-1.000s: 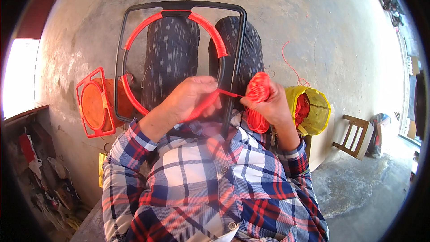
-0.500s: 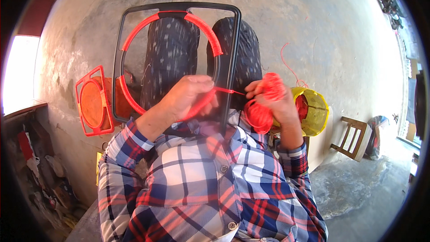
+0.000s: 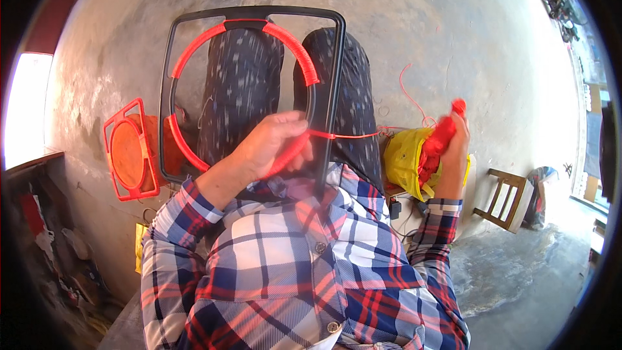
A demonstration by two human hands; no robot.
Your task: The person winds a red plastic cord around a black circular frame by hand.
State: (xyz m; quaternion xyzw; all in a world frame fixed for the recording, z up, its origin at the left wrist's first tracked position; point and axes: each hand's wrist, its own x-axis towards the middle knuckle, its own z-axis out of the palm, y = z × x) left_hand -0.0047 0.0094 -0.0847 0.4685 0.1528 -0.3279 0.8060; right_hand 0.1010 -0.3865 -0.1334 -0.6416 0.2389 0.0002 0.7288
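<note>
A black rectangular frame [image 3: 337, 65] with a round inner ring stands across my lap. Red cord wraps [image 3: 299, 56] cover stretches of the ring, while other stretches show bare black. At the ring's lower right, my left hand [image 3: 282, 139] is closed around the wrapped part. From there a strand of red cord [image 3: 355, 136] runs out past the frame's side bar to the right. Out at the right, my right hand [image 3: 460, 136] grips a bundle of red cord [image 3: 442, 135], slightly blurred, above a yellow bag [image 3: 403, 159].
A finished-looking red frame [image 3: 148, 192] leans at the left against an orange-brown round thing. Loose red cord [image 3: 405, 84] trails on the floor beyond the bag. A small wooden stool [image 3: 502, 201] is at the right, and dark cables lie below the bag.
My right hand has swung outward to the right with the cord bundle, and the strand between ring and hand is longer. My left hand stays on the ring.
</note>
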